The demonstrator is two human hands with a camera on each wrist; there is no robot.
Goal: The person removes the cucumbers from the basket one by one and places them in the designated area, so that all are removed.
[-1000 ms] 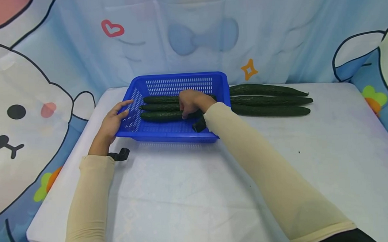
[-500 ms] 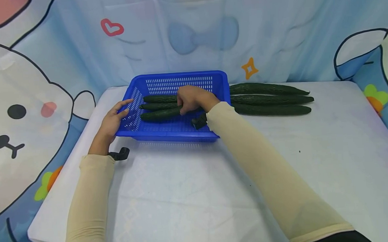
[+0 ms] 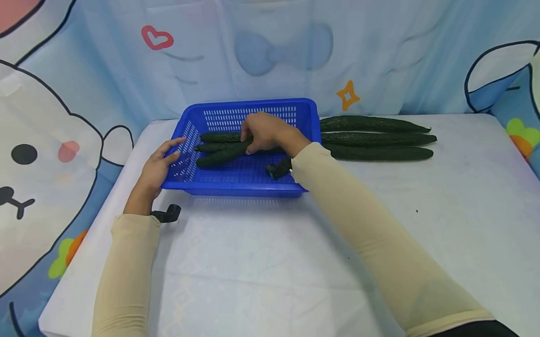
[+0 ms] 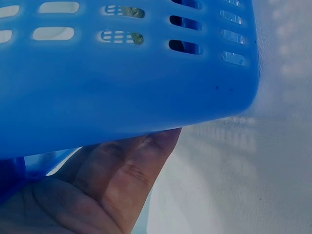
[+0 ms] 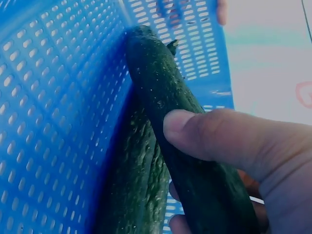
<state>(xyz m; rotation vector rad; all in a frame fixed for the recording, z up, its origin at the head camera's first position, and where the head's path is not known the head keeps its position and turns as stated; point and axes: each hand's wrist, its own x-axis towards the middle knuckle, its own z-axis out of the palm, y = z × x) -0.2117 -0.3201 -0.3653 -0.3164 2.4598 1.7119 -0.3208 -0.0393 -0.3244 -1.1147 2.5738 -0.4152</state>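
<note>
A blue plastic basket [image 3: 248,191] with slotted walls stands on the table, several dark green cucumbers inside. My right hand [image 3: 265,130] reaches in and grips the front cucumber [image 3: 219,158]. That cucumber slants, its right end raised under my hand and its left end low by the basket's left side. In the right wrist view my thumb presses on top of the held cucumber [image 5: 158,80], which crosses above another cucumber [image 5: 134,180]. My left hand [image 3: 154,169] grips the basket's left rim; the left wrist view has its fingers [image 4: 129,178] beneath the blue edge.
Right of the basket, three long cucumbers [image 3: 378,139] lie side by side on the white tablecloth [image 3: 257,271]. A blue cartoon-printed curtain [image 3: 280,15] hangs directly behind the table. Small black devices [image 3: 168,214] sit at both wrists.
My right hand has risen and shifted slightly left, tilting the front cucumber so its right end lifts toward the back. The basket and my left hand stay in place.
</note>
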